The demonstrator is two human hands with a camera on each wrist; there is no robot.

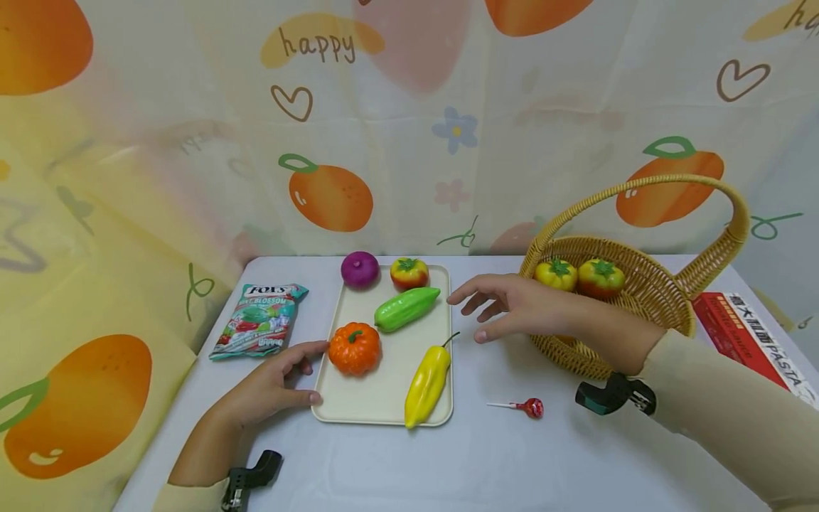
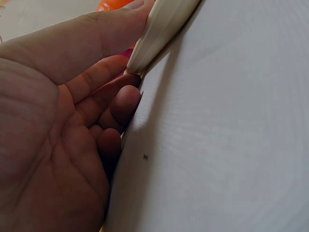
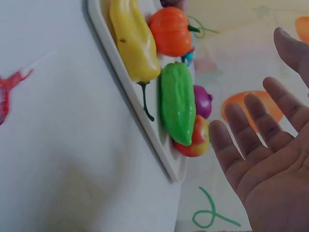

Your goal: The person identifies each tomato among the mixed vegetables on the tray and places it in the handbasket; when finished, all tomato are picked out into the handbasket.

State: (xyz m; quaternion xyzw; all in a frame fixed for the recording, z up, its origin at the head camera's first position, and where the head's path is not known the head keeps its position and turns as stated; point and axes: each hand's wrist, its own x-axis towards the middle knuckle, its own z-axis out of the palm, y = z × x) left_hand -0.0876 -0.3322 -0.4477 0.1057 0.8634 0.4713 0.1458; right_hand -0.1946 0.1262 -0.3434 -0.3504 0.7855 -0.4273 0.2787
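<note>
My left hand (image 1: 281, 380) touches the left edge of a cream tray (image 1: 390, 409), with thumb and forefinger at its rim and the other fingers loosely bent. On the tray lie an orange toy pumpkin (image 1: 354, 348), a green toy vegetable (image 1: 407, 309), a long yellow pepper (image 1: 427, 384) and a red-yellow toy fruit (image 1: 409, 274). A purple onion (image 1: 360, 270) sits at its far left corner. My right hand (image 1: 512, 306) hovers between tray and basket, fingers spread and slightly bent, holding nothing; its palm (image 3: 285, 188) shows bare in the right wrist view.
A wicker basket (image 1: 659, 284) holding yellow and red-yellow toy fruits (image 1: 600, 277) stands at the right, partly behind my right arm. Beside it lies a red pasta box (image 1: 742, 341). A lollipop (image 1: 531, 407) lies right of the tray, a Fox's candy bag (image 1: 259, 320) to its left.
</note>
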